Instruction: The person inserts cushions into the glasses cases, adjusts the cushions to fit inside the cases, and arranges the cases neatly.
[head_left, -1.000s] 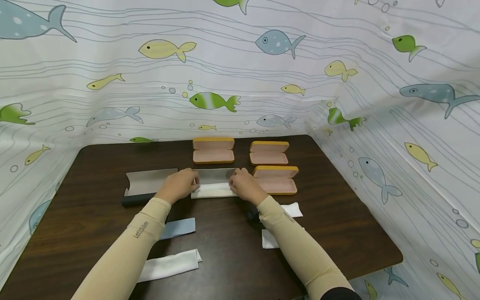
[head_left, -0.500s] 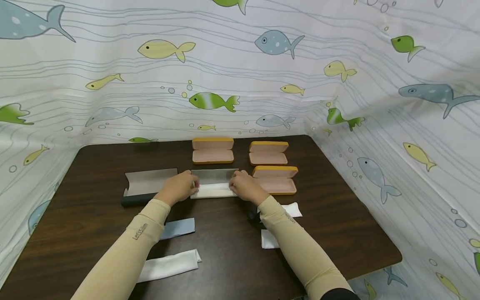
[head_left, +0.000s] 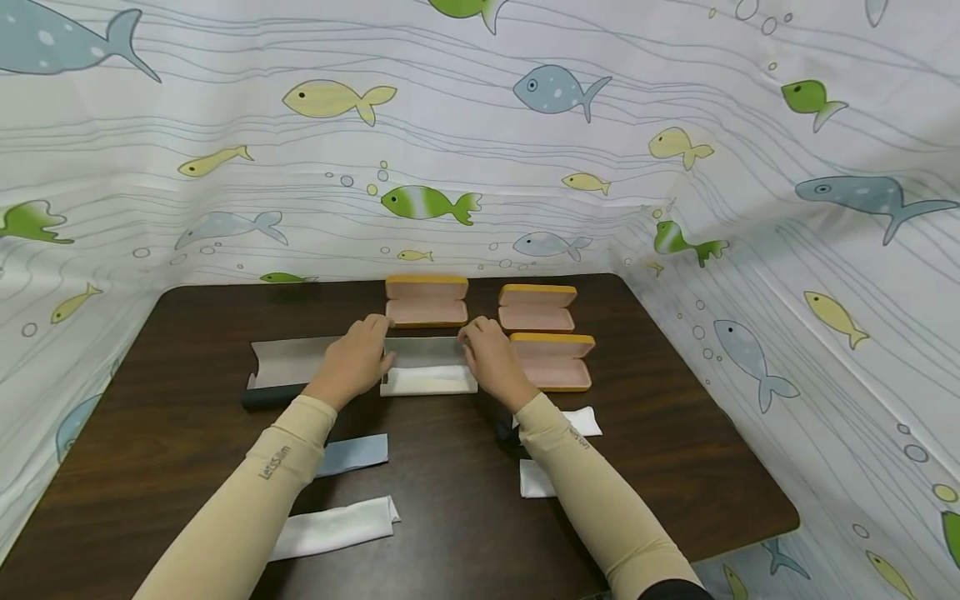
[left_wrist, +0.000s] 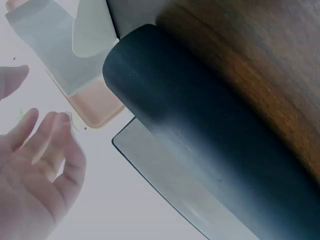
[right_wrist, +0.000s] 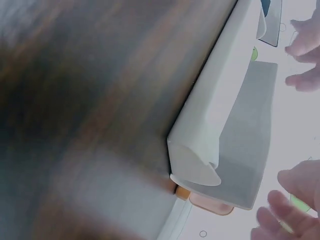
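Note:
A white glasses case (head_left: 431, 384) with a grey-lined lid (head_left: 422, 352) stands open at mid-table, a folded white cloth (head_left: 427, 372) lying in it. My left hand (head_left: 352, 360) is at the lid's left end, and my right hand (head_left: 491, 358) is at its right end. Loosely bent fingers show on the left hand (left_wrist: 42, 170) in the left wrist view, with nothing held in them. In the right wrist view, the right hand (right_wrist: 295, 205) is likewise relaxed and apart from the white case (right_wrist: 215, 105).
An open black glasses case (head_left: 273, 397) lies left of the white one. Three yellow cases with pink lining, such as the nearest one (head_left: 551, 372), stand open behind and right. Nearer me lie a blue cloth (head_left: 356, 453), a white cloth (head_left: 341, 527) and white pieces (head_left: 536, 479) partly under my right arm.
Both hands have risen from the case's front part to the upper ends of its lid, and their fingers have loosened. More of the white cloth and case front now shows.

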